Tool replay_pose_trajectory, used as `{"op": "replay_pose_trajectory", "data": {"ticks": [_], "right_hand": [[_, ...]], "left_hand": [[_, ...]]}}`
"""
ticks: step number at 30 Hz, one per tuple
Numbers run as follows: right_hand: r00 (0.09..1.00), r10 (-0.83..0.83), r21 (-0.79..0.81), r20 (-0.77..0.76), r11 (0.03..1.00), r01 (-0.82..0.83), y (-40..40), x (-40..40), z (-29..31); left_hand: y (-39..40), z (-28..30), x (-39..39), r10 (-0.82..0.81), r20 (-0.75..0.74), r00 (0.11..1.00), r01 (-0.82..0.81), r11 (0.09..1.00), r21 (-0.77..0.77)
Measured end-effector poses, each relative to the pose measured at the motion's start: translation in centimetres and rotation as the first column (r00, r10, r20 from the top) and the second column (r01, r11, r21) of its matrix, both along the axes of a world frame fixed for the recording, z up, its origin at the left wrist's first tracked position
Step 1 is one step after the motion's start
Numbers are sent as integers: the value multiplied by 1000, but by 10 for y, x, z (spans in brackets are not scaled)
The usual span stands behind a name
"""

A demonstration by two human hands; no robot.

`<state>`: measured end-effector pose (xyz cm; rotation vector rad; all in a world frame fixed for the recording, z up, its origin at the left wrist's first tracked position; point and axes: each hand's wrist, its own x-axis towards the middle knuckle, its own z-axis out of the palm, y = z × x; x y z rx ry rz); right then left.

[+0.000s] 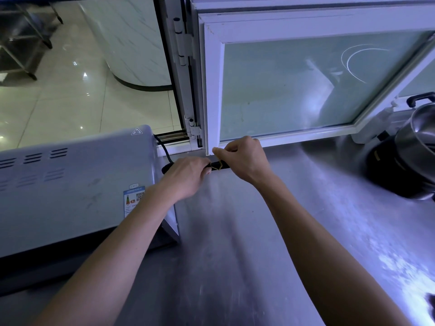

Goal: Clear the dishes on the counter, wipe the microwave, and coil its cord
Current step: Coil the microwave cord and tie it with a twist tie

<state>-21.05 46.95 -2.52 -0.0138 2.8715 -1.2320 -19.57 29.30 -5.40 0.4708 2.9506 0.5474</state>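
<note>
Head cam looks down at the steel table, and both hands meet mid-frame just below the window frame. The left hand has its fingers curled around the bundled black cord, keeping the loops together, I'd guess. The right hand pinches a thin yellowish rubber band and stretches it over the bundle, so it looks like the cord is being tied off. The cord looks thick and matte black, and trails up to the back of the microwave at left. A steel pot sits at the right edge.
</note>
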Motion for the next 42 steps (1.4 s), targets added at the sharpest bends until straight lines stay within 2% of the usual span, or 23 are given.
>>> {"op": "replay_pose_trajectory", "data": {"ticks": [8, 13, 18, 23, 29, 42], "right_hand": [[999, -15, 198, -37, 980, 22, -16, -6, -5], [1000, -8, 165, 14, 986, 5, -7, -5, -15], [996, 50, 23, 73, 998, -52, 4, -5, -17], [989, 140, -45, 56, 989, -138, 15, 2, -14], [948, 295, 8, -122, 955, -297, 26, 27, -26], [940, 312, 77, -136, 950, -304, 45, 43, -78]], "left_hand": [[8, -3, 9, 37, -107, 994, -38, 999, -9], [6, -7, 8, 17, -126, 992, -19, 1000, -11], [6, -10, 6, -15, -153, 988, 13, 1000, -14], [4, -15, 7, 12, -138, 990, -6, 999, 41], [8, -17, 7, 39, -227, 973, -35, 999, 23], [38, -63, 19, 179, -279, 944, -205, 976, -68]]}}
